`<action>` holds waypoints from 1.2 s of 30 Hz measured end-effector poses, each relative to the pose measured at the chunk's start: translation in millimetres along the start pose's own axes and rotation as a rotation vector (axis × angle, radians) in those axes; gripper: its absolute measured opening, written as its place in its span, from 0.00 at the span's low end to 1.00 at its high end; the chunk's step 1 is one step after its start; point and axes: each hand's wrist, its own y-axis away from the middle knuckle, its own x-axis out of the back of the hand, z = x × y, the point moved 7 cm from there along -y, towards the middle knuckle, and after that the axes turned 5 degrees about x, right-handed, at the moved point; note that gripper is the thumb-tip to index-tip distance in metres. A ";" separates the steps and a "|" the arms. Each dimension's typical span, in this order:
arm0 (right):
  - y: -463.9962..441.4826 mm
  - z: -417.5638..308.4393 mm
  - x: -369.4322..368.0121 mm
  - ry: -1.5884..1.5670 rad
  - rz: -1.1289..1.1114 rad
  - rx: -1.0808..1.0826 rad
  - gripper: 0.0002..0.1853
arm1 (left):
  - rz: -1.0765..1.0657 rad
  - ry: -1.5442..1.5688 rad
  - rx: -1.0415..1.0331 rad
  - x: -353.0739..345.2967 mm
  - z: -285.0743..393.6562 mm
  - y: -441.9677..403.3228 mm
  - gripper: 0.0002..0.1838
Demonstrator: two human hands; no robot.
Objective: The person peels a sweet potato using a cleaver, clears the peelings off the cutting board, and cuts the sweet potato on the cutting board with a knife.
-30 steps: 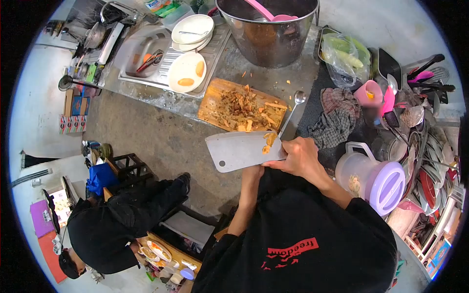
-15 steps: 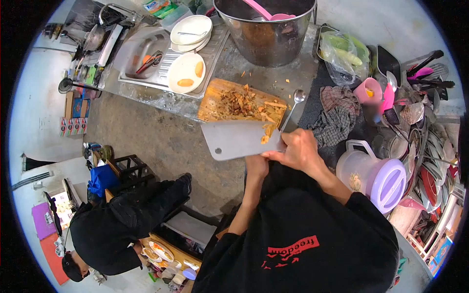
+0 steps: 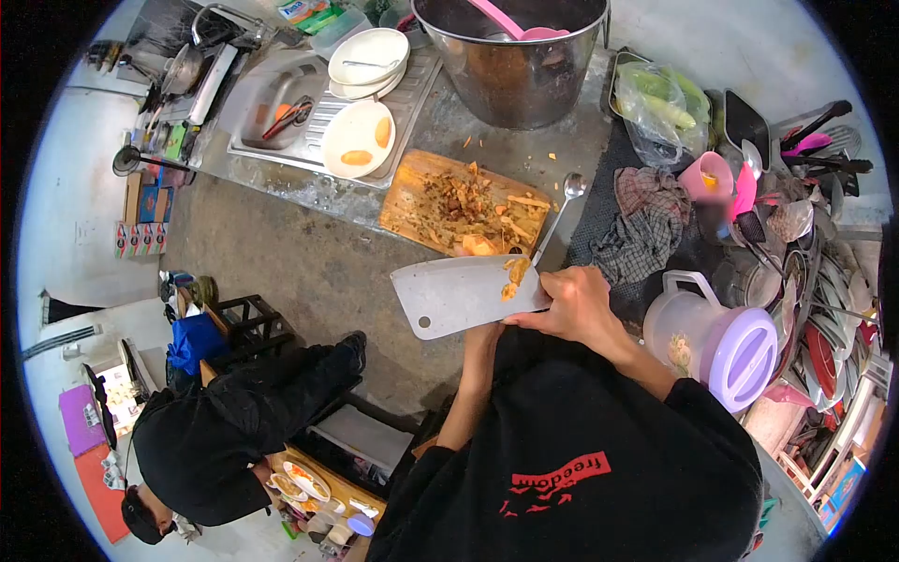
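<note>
My right hand (image 3: 573,302) is closed round the handle end of a wide cleaver (image 3: 459,295), whose blade lies along the near edge of a wooden board (image 3: 403,192). Orange-brown bits (image 3: 513,278) stick to the blade near my hand. Chopped orange and brown pieces (image 3: 459,199) are spread over the board, and a larger orange piece (image 3: 479,245) shows just beyond the blade. My left hand (image 3: 483,333) is mostly hidden beneath the cleaver, so its fingers do not show. A long-handled spoon (image 3: 573,185) lies beside the board's right end.
Behind the board stands a large metal pot (image 3: 524,80) with a pink ladle. The sink (image 3: 272,103) and white plates (image 3: 359,139) are at the left. Rightward are a checked cloth (image 3: 646,225) and a lidded jug (image 3: 693,328). Another person (image 3: 211,445) is at the lower left.
The cleaver rose over the board's near edge half a second ago and has come back down towards me. The larger orange piece now shows beyond the blade.
</note>
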 end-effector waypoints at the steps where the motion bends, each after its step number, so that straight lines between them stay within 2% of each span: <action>1: 0.3 -0.5 -0.7 0.001 0.001 -0.002 0.33 | 0.000 -0.044 -0.010 0.2 0.5 0.8 0.31; 3: 1.6 2.4 -1.0 -0.012 0.030 -0.068 0.30 | 0.004 -0.131 -0.032 1.2 1.8 2.7 0.29; 6: -0.3 -0.1 -0.9 -0.005 -0.011 -0.030 0.33 | 0.011 -0.260 -0.065 2.4 3.1 4.8 0.26; 12: 1.1 -2.9 -4.9 -0.023 0.033 -0.108 0.31 | 0.028 -0.523 -0.134 5.1 7.3 7.4 0.19; 16: 1.2 -0.9 -10.6 0.000 -0.015 -0.127 0.31 | 0.035 -0.700 -0.177 4.4 9.1 9.4 0.15; 19: -1.2 0.0 -10.4 -0.007 -0.002 -0.127 0.31 | 0.087 -0.723 -0.152 3.8 9.0 10.2 0.13; 21: -4.4 -2.5 -7.4 -0.049 0.005 -0.099 0.35 | 0.083 -0.771 -0.164 5.0 5.0 7.9 0.13; 25: -5.1 -0.6 -11.5 -0.063 0.017 -0.120 0.36 | 0.070 -0.956 -0.210 8.6 -6.7 3.6 0.14; 31: -7.0 -5.5 -8.9 -0.069 -0.017 -0.090 0.36 | 0.079 -0.949 -0.248 6.5 2.6 8.5 0.14; 36: -1.1 -1.3 -6.8 -0.190 -0.039 -0.190 0.30 | 0.104 -0.936 -0.299 2.3 18.6 10.3 0.13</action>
